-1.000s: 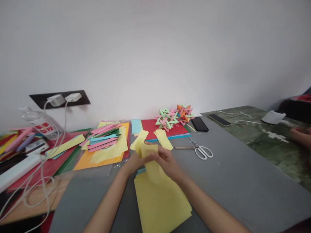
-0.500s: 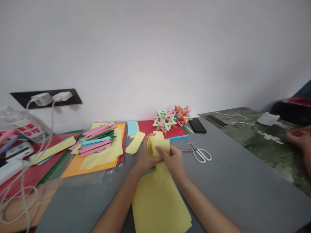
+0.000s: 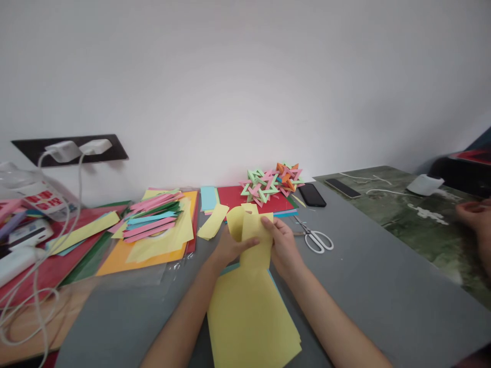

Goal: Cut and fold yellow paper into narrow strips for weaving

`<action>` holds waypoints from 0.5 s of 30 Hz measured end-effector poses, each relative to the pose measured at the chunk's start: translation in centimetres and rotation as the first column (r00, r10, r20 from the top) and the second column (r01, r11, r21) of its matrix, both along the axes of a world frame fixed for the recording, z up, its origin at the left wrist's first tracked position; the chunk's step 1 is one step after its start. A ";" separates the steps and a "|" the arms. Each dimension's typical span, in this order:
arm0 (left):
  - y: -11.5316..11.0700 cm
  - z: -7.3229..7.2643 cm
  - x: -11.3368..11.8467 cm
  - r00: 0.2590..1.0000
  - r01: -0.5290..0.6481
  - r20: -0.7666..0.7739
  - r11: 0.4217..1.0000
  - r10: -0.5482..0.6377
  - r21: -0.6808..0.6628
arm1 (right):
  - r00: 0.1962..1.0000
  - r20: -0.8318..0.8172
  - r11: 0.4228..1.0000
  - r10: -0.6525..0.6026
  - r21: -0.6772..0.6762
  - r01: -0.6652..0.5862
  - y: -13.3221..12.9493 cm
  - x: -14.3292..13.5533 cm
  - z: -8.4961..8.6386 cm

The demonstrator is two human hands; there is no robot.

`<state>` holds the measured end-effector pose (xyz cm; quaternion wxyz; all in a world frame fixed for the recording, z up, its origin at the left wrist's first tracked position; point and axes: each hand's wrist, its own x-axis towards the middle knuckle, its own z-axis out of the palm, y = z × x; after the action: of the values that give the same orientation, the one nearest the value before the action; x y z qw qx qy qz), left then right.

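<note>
Between my hands is a yellow paper strip (image 3: 256, 248), its upper left part curled over into a loop. My left hand (image 3: 230, 249) grips the strip from the left, the thumb lying across its front. On the other side my right hand (image 3: 283, 244) pinches the upper right edge between thumb and fingers. Below them lies a stack of yellow paper sheets (image 3: 251, 317), with a bit of blue showing at its top edge. Whether the strip's lower end touches the stack I cannot tell.
White-handled scissors (image 3: 319, 242) lie to the right, near a black phone (image 3: 312, 195). Folded paper star ornaments (image 3: 261, 186) sit on red paper at the back. Coloured strips (image 3: 153, 217) lie at left, beside white cables (image 3: 36, 286). Another person's hand (image 3: 475, 214) is at far right.
The rolled yellow strip has partly opened out and now stands flatter and taller. My right hand has moved to its upper right edge, and my left thumb has come across its front.
</note>
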<state>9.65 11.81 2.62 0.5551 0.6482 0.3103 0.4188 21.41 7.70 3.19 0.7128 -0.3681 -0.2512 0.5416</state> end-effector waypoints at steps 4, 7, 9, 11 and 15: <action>0.4 -0.5 -0.1 1.000 0.000 -0.019 0.999 -0.001 -0.045 | 0.995 0.082 0.998 0.060 0.020 -0.062 -0.1 0.3 0.3; 0.7 -1.0 -0.3 1.000 0.000 0.011 0.996 0.001 -0.095 | 0.970 0.241 0.996 0.033 0.069 -0.051 -0.1 0.3 0.5; 0.9 -1.1 -0.4 0.994 0.061 0.093 0.993 -0.051 -0.099 | 0.909 0.414 0.990 -0.043 0.138 -0.016 -0.1 0.2 0.6; 0.8 -0.9 -0.4 0.976 0.149 0.171 0.986 -0.135 -0.071 | 0.804 0.580 0.976 -0.131 0.219 0.001 -0.2 -0.1 0.5; 0.2 -0.1 0.0 0.957 0.238 0.179 0.971 -0.228 -0.034 | 0.660 0.709 0.952 -0.249 0.303 0.034 -0.4 -0.6 0.3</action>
<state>9.66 12.02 2.52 0.6433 0.6255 0.1938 0.3967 20.84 7.31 3.52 0.6323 -0.4758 -0.5580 0.2500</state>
